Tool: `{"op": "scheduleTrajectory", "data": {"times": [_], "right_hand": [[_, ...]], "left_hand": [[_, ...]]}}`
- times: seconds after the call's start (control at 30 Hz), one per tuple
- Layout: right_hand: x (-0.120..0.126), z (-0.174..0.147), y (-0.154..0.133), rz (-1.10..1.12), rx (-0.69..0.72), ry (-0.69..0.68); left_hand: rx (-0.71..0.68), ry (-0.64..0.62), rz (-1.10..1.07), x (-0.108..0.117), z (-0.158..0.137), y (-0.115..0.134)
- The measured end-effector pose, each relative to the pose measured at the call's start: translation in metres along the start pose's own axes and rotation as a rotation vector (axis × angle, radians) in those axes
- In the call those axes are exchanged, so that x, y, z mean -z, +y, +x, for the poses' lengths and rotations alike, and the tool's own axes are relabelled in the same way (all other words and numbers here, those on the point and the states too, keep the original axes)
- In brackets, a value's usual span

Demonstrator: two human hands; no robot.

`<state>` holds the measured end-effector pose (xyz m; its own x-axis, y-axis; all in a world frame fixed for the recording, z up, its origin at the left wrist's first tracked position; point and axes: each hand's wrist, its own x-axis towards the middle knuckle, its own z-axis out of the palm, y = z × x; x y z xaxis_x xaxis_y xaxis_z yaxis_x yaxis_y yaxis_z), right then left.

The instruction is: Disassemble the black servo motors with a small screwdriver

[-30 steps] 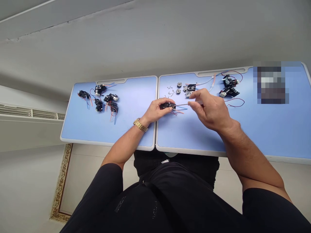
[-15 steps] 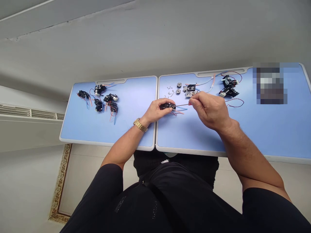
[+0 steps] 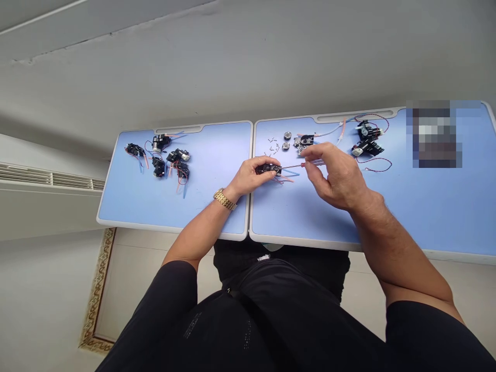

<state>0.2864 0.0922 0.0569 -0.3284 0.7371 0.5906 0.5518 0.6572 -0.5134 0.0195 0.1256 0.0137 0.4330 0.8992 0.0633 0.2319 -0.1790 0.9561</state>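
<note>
My left hand (image 3: 253, 175), with a gold watch at its wrist, is closed around a small black motor unit (image 3: 267, 168) with blue and pink tubes sticking out to the right. In my right hand (image 3: 336, 175) is a screwdriver (image 3: 304, 165) with a red and clear handle. Its thin shaft lies nearly level and reaches the right end of the unit; the tip's exact seat is too small to see. My right thumb and fingers have loosened around the handle, which still lies between them. Behind my right fingers sits an opened black unit (image 3: 307, 139), partly covered.
Loose screws (image 3: 273, 147) lie scattered beside two round metal-and-black parts (image 3: 287, 146). Two black motor units (image 3: 366, 147) with wires rest at the right. Several more tubed units (image 3: 158, 166) lie on the left blue table (image 3: 209, 175). A blurred-out item (image 3: 434, 135) is at far right.
My right hand's fingers have opened from a tight grip on the screwdriver handle, baring more of it. My left hand and the unit have stayed in place.
</note>
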Motion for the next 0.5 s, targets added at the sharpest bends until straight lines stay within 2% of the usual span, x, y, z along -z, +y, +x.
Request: {"op": "scheduleTrajectory", "data": {"times": [0.1, 0.23, 0.4, 0.5], "right_hand": [[0.0005, -0.0006, -0.0005, 0.013, -0.034, -0.019], [0.0021, -0.0014, 0.0004, -0.088, -0.103, -0.04], [0.0015, -0.001, -0.0014, 0.01, -0.04, -0.028], [0.0003, -0.0014, -0.0018, 0.011, -0.066, -0.019]], "left_hand": [[0.004, 0.003, -0.002, 0.0, -0.0001, 0.0008], [0.0, 0.0, 0.012, 0.0002, -0.0004, 0.0013], [0.006, 0.0, 0.023, 0.0005, -0.0006, 0.001], [-0.001, -0.004, 0.025, 0.0005, -0.0006, 0.0004]]}}
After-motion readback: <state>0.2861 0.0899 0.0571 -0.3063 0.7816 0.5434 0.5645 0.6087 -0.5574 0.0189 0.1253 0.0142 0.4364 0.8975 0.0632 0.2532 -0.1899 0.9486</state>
